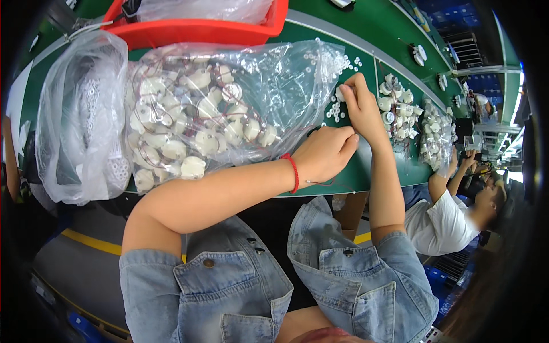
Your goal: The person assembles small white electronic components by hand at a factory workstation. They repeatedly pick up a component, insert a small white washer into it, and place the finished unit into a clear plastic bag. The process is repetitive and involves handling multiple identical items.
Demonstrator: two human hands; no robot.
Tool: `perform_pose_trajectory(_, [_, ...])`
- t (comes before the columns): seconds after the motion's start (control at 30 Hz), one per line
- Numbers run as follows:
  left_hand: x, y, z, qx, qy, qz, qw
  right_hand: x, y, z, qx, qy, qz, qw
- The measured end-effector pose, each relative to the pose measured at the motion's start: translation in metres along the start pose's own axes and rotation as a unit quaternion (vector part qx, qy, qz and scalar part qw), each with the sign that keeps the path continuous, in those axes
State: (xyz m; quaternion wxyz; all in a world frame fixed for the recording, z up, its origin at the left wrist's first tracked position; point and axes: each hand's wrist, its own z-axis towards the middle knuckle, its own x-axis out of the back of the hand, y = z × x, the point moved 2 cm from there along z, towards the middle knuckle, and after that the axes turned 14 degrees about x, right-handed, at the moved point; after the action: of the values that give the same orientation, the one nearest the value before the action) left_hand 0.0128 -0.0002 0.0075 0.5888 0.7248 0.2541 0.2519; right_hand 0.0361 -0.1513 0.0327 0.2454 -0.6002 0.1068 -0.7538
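My right hand [364, 108] is closed, thumb and fingers pinching a small white plastic part [340, 94] above loose white rings [336, 112] on the green table. Just below it and to the left, my left hand [327, 153] has its fingers curled in; what they hold, if anything, is hidden. A thin dark wire [329, 184] with a small white plug runs below that hand at the table edge. To the left lies a clear plastic bag [280, 74] full of cream-white wired parts [197, 108], its right end close to both hands.
Another clear bag [54, 131] holding white rings stands at the far left. Behind is a red bin [200, 31] with plastic film inside. More white wired parts [400, 108] lie at the right, beside a filled bag [436, 134]. A co-worker in a white shirt [443, 226] sits there.
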Motion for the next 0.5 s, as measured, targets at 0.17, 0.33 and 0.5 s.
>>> perform_pose_trajectory(0.17, [0.004, 0.004, -0.001, 0.02, -0.021, -0.015, 0.999, 0.005, 0.015, -0.02, -0.152, 0.146, 0.308, 0.928])
perform_pose_trajectory(0.33, [0.009, 0.012, -0.005, 0.03, 0.017, -0.097, 0.995, 0.017, -0.005, -0.041, -0.159, 0.194, 0.588, 0.769])
perform_pose_trajectory(0.5, [0.015, 0.029, -0.01, -0.074, 0.043, -0.022, 0.996, 0.014, -0.036, -0.062, -0.159, 0.138, 0.685, 0.697])
